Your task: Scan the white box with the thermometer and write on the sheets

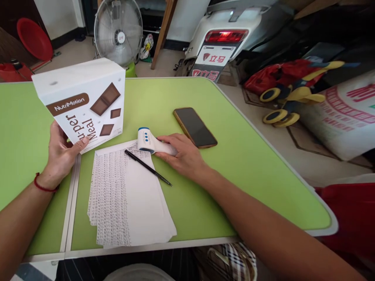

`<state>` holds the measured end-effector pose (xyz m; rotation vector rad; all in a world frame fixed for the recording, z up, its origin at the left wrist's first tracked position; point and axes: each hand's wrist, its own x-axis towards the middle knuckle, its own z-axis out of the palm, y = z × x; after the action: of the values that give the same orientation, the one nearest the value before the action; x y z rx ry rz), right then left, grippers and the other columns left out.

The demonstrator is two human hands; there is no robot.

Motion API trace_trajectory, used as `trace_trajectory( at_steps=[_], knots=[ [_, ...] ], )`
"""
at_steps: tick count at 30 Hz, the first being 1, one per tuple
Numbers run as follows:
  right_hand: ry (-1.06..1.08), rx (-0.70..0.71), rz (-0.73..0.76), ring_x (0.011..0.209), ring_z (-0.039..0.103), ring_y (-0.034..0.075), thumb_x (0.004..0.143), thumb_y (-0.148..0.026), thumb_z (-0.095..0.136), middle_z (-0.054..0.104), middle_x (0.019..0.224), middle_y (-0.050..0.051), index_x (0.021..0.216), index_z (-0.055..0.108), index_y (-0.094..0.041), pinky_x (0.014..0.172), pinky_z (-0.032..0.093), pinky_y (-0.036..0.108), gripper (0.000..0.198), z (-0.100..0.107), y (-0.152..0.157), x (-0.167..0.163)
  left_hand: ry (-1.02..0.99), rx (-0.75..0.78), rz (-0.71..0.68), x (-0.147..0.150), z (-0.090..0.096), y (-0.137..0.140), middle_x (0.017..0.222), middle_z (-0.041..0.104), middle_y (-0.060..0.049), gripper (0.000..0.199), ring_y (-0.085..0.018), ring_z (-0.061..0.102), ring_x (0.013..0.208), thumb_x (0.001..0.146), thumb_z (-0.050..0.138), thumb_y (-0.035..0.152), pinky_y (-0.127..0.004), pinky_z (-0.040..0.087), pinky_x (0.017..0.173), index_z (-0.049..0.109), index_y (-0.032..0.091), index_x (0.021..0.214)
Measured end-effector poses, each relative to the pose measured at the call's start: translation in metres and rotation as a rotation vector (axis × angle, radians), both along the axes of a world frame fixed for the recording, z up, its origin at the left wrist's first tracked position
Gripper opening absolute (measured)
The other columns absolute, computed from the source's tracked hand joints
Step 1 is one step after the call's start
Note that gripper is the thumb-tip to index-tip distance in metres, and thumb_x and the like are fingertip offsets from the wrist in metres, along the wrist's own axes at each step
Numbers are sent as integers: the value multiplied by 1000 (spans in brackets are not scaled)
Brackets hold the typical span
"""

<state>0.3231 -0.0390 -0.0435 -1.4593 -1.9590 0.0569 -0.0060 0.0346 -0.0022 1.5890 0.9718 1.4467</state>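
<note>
My left hand (62,153) grips the lower corner of a white NutriMotion carton (83,111) with chocolate pieces printed on it, its thumb across the front. The carton is tilted. My right hand (186,156) is wrapped around the handle of a white and blue infrared thermometer (149,142), which rests low over the table beside the papers. A stack of handwritten paper sheets (143,210) lies in front of me. Across the sheets lies a black pen (148,168), its tip past their right edge. A dark smartphone (195,127) in a brownish case lies beyond my right hand.
The green folding table (249,171) has a seam on the left and a pale rim. Behind it stand a fan (118,35) and a white scooter (225,37). To the right are a yellow and blue ride-on toy (293,97) and a large white sack (342,117).
</note>
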Motion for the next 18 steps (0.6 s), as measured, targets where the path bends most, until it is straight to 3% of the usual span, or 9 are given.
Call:
trace_trajectory(
  at_steps=[5,11,15,18],
  knots=[
    [53,122,-62,97,62,29,90,-47,58,68,103,12,117,63,-24,83,51,45,35,16,-4,-1,45,-1,-10,1,2,-2,129,56,-9,79,-28,53,119,57,93,28,-47,46,103,46,20,120],
    [-84,160,108,95,62,27,92,-47,57,68,101,11,117,65,-24,85,48,44,35,19,-8,0,109,7,2,1,2,-3,119,60,-7,75,-28,57,112,55,94,29,-47,47,99,47,20,113],
    [-134,91,22,95,62,28,90,-46,59,68,100,11,115,66,-23,83,47,44,34,4,1,8,136,146,31,-2,1,-4,129,52,-7,78,-28,51,119,61,90,34,-42,50,93,42,24,122],
    [-142,44,-15,93,62,28,88,-41,63,69,98,11,114,67,-22,84,47,44,32,0,6,11,243,304,192,-4,3,-7,139,41,-9,92,-29,44,123,58,88,42,-36,49,78,36,26,132]
  ],
)
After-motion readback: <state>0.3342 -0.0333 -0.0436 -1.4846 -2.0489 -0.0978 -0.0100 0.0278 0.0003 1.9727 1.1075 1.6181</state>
